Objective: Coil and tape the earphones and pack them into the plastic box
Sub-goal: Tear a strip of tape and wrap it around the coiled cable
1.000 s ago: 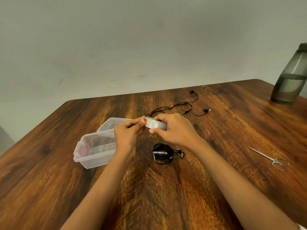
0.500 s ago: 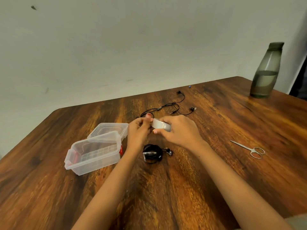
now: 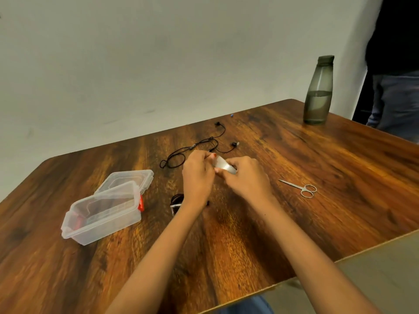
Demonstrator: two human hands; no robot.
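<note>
Both hands hold a roll of clear tape (image 3: 223, 167) above the middle of the wooden table (image 3: 328, 168). My right hand (image 3: 247, 177) grips the roll, and my left hand (image 3: 197, 175) pinches at its upper edge. A coiled black earphone (image 3: 176, 202) lies on the table under my left wrist, mostly hidden. Loose black earphones (image 3: 204, 143) lie uncoiled beyond the hands. The clear plastic box (image 3: 102, 214) stands open at the left, its lid (image 3: 127, 181) lying behind it.
Small metal scissors (image 3: 299, 188) lie to the right of my hands. A dark green bottle (image 3: 318, 91) stands at the far right corner. A person in dark clothes (image 3: 394, 71) stands past the table's right side. The table's near edge runs diagonally at lower right.
The camera has swung right and tilted, so everything has slid left in view. My hands stay on the tape roll, and my left wrist now covers most of the coiled earphone.
</note>
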